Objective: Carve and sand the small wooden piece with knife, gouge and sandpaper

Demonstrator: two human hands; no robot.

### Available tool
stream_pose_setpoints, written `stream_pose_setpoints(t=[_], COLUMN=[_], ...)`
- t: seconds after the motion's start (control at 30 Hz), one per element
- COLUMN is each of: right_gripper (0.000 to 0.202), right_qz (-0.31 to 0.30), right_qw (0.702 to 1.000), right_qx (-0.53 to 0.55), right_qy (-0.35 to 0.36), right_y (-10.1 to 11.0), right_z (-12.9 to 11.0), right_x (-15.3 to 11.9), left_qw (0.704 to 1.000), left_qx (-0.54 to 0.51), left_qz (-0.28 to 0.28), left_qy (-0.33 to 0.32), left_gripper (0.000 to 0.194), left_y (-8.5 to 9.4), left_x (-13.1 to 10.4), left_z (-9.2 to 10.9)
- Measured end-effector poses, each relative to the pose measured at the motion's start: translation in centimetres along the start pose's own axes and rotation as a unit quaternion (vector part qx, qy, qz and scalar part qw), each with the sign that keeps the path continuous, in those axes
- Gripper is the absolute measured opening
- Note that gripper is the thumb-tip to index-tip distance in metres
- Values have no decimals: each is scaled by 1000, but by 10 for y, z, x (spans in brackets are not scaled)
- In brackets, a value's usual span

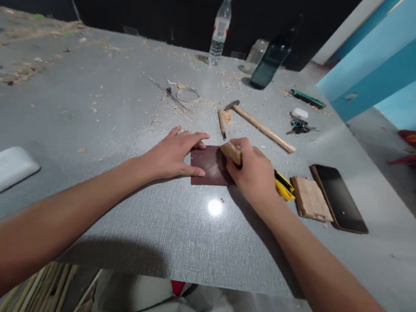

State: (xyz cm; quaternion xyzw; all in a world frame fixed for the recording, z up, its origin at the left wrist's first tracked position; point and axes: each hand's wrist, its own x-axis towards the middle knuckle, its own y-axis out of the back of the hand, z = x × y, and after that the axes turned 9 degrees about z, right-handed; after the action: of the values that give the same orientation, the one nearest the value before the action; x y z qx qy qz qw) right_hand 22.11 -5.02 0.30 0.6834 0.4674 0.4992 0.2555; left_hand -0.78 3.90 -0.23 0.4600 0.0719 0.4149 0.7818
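A dark reddish-brown sheet that looks like sandpaper (pixel 212 165) lies flat on the table in front of me. My left hand (pixel 176 153) rests at its left edge, thumb and fingers spread and pressing it down. Closed around a light wooden piece (pixel 233 152), my right hand (pixel 253 173) bears on the right part of the sheet. The lower part of that piece is hidden by my fingers. Just beyond the sheet lie a short wooden-handled tool (pixel 222 122) with a dark tip and a hammer (pixel 264 127).
Right of my hand are a yellow utility knife (pixel 284 185), a wooden block (pixel 311 199) and a phone (pixel 338 197). Farther back stand a water bottle (pixel 219 32), a glass jar (pixel 256 56) and a dark bottle (pixel 271 65). Coiled wire (pixel 188 94), keys (pixel 299 126) and wood shavings lie around.
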Motion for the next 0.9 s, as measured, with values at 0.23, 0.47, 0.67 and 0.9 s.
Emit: stream_pose_setpoints(t=[0.23, 0.47, 0.67, 0.9], right_gripper=[37, 37, 42, 41], right_qz=[-22, -35, 15, -6], right_qw=[997, 996, 999, 1000], right_qx=[37, 62, -35, 9], right_qy=[60, 59, -12, 5], right_y=[-1, 1, 6, 5], right_z=[-2, -2, 2, 5], right_x=[-5, -1, 4, 5], left_qw=[1000, 1000, 1000, 1000], left_qx=[3, 2, -4, 6], left_qz=[6, 9, 20, 25], left_qy=[-5, -9, -1, -9], left_gripper=[89, 87, 85, 84], left_y=[-1, -5, -6, -6], left_x=[-1, -1, -3, -4], left_z=[2, -1, -1, -1])
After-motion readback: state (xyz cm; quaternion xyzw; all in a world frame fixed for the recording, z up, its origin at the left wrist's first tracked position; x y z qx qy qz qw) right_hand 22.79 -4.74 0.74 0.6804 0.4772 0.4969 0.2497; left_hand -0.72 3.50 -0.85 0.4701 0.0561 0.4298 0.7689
